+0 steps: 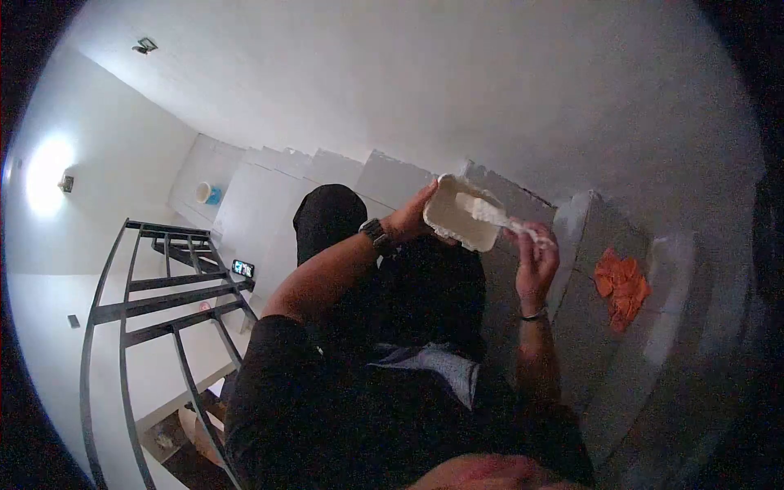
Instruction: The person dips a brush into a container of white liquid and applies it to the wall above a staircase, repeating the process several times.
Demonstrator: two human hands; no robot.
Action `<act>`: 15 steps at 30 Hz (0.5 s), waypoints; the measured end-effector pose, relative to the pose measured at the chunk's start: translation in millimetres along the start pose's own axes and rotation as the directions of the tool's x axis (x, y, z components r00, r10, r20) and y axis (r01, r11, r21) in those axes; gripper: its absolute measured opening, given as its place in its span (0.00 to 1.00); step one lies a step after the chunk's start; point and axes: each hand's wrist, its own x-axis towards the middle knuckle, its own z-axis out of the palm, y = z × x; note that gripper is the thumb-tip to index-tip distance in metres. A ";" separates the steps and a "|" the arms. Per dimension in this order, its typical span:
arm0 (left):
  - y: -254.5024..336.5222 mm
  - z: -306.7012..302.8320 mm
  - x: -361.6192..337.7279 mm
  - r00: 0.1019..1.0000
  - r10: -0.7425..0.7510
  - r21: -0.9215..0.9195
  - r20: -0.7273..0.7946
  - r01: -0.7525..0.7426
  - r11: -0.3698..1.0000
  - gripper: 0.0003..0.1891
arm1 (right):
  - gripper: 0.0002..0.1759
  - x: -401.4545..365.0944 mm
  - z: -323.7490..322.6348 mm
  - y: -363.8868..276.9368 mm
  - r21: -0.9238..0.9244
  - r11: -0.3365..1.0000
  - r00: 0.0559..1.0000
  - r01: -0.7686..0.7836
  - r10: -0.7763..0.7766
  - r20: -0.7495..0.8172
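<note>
My left hand (412, 214), with a watch on its wrist, is closed on the near side of a cream-white rectangular tub (441, 211). White, paste-like material lies inside the tub and coats its rim. My right hand (535, 253) is closed around the handle of a white-coated brush-like tool (492, 214). The tool's head is over the tub's opening, and its handle is smeared white too. Whether the head is bristle or blade cannot be made out under the coating. The tub is tilted above my knees.
Grey tiled stairs (339, 170) run along a pale wall (392, 73). An orange cloth (622, 286) lies crumpled on a step at the right. A dark metal railing (155, 314) stands at the left with a phone (242, 268) by it. Farther off is a white-and-blue bucket (208, 194).
</note>
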 end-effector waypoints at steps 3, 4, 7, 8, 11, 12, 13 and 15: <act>-1.7 1.6 -0.6 0.998 -0.054 -0.010 -0.028 0.053 0.999 0.37 | 0.09 4.1 11.7 -30.3 -0.533 0.498 0.705 0.684 -0.263 0.658; 0.2 3.6 -1.1 0.999 -0.042 0.028 -0.029 0.043 0.999 0.37 | 0.09 7.1 15.4 -33.8 -0.534 0.496 0.705 0.685 -0.266 0.657; -2.2 -0.9 2.4 1.000 -0.017 0.049 -0.015 0.017 0.999 0.37 | 0.12 18.6 23.9 -36.9 -0.405 0.376 0.481 0.834 -0.133 0.867; -3.1 -2.5 2.1 1.000 -0.012 0.031 -0.001 0.013 0.999 0.37 | 0.14 21.3 26.6 -35.6 -0.355 0.326 0.411 0.876 -0.121 0.904; -2.7 -7.6 1.2 1.000 -0.006 0.041 0.021 0.005 0.999 0.37 | 0.14 20.1 29.0 -41.0 -0.316 0.315 0.370 0.895 -0.125 0.921; -2.1 -8.0 1.3 1.000 0.001 0.042 0.019 -0.002 0.999 0.37 | 0.13 18.8 27.8 -43.7 -0.337 0.351 0.407 0.873 -0.145 0.902; -2.1 -7.9 1.2 1.000 -0.005 0.002 0.009 0.005 1.000 0.38 | 0.13 17.8 25.6 -42.5 -0.332 0.349 0.400 0.876 -0.145 0.905; -0.2 -3.5 -0.3 1.000 -0.010 -0.038 -0.001 0.009 0.999 0.38 | 0.08 14.9 16.2 -33.2 -0.327 0.500 0.543 0.802 -0.383 0.748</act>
